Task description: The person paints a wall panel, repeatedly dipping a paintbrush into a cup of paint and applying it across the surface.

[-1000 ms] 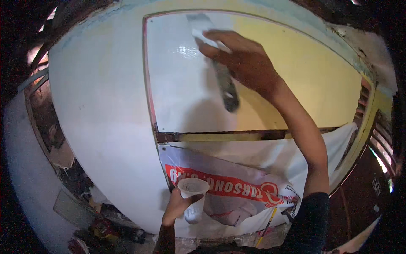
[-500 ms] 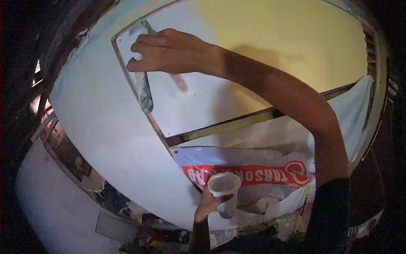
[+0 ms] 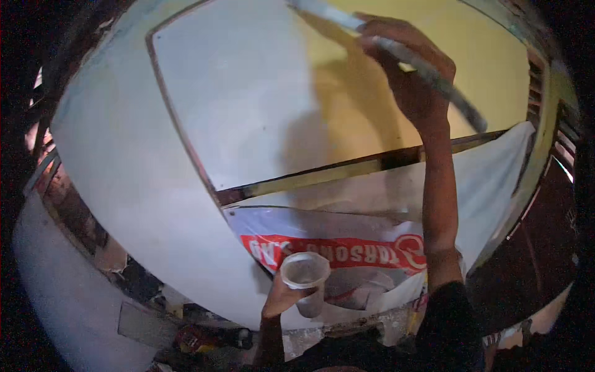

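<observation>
My right hand [image 3: 412, 59] is closed around a long, paint-smeared paintbrush [image 3: 462, 105], held slanting across the wall panel. Its upper-left end reaches the top edge of the view, where the white area [image 3: 235, 80] meets the yellow area [image 3: 489, 62]. Blur hides whether that end touches the surface. Low in the middle, my left hand [image 3: 280, 302] grips a translucent plastic cup [image 3: 313, 304] from its left side. The cup is upright, with its round mouth facing me; I cannot make out clearly what is inside.
A dark, partly yellow wooden strip [image 3: 347, 168] crosses below the panel. Under it hangs a white sheet [image 3: 489, 180] and a banner with a red band [image 3: 347, 251]. Dark gaps and clutter [image 3: 198, 338] lie at lower left; slatted openings [image 3: 536, 87] stand at right.
My right hand has swung right from the panel's upper-left corner to the yellow part, and the paintbrush has turned from near upright to slanting. The cup sits slightly further left in view.
</observation>
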`<action>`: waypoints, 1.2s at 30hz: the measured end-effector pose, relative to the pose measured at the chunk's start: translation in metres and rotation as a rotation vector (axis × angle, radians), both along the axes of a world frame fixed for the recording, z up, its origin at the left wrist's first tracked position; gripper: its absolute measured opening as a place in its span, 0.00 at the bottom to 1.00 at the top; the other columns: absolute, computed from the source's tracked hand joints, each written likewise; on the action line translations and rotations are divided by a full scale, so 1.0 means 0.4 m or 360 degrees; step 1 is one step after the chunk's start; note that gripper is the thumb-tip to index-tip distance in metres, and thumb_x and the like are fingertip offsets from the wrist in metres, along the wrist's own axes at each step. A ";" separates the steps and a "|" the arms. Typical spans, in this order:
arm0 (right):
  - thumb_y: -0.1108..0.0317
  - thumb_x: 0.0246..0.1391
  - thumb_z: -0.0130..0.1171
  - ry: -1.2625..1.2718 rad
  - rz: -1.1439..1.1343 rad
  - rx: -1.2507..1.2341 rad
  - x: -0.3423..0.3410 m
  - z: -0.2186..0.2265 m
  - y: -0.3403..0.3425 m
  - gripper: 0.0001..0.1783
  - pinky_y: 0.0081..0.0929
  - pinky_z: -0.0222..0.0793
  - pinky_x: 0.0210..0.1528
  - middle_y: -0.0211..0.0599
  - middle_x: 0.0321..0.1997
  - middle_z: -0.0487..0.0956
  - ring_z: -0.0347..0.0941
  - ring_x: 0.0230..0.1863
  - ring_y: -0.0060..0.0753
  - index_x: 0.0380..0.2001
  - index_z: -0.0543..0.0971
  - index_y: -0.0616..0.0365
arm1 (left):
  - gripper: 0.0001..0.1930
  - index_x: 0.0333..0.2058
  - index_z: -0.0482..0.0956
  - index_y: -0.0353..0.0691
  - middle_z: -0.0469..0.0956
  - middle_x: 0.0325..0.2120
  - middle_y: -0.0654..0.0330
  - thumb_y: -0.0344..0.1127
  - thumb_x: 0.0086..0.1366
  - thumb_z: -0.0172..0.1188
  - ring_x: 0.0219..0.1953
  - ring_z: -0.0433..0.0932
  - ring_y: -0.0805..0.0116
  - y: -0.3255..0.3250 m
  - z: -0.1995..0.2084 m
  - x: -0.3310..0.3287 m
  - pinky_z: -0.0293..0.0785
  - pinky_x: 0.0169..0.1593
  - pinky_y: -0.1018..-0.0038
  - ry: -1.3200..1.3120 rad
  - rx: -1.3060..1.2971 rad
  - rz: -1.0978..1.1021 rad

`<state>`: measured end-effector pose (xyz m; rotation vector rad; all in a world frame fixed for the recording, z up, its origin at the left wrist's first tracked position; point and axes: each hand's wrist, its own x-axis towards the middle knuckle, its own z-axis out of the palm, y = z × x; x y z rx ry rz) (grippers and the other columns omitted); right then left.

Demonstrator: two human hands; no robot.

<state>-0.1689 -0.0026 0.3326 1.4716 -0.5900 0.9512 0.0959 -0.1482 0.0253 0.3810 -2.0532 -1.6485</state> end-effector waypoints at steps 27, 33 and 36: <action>0.68 0.54 0.63 -0.3179 0.0708 0.0374 0.193 -0.807 0.384 0.14 0.29 0.82 0.25 0.38 0.32 0.76 0.77 0.25 0.30 0.39 0.72 0.64 | 0.37 0.52 0.72 0.36 0.77 0.48 0.53 0.36 0.42 0.78 0.52 0.76 0.65 0.147 -0.199 -0.144 0.72 0.56 0.66 -0.0065 -0.0271 -0.0250; 0.73 0.49 0.67 -0.2984 -0.0051 0.0668 0.202 -0.860 0.432 0.09 0.25 0.76 0.28 0.33 0.30 0.78 0.75 0.28 0.25 0.31 0.77 0.62 | 0.35 0.49 0.74 0.36 0.78 0.46 0.53 0.39 0.42 0.78 0.49 0.77 0.62 0.241 -0.079 -0.161 0.72 0.55 0.67 -0.0146 -0.0379 -0.0391; 0.73 0.47 0.68 -0.3086 0.0106 0.0467 0.220 -0.874 0.456 0.07 0.22 0.72 0.32 0.32 0.29 0.79 0.74 0.29 0.23 0.29 0.78 0.61 | 0.35 0.49 0.74 0.36 0.78 0.45 0.53 0.40 0.42 0.78 0.49 0.78 0.63 0.255 -0.098 -0.196 0.73 0.54 0.67 -0.0219 -0.0354 -0.0526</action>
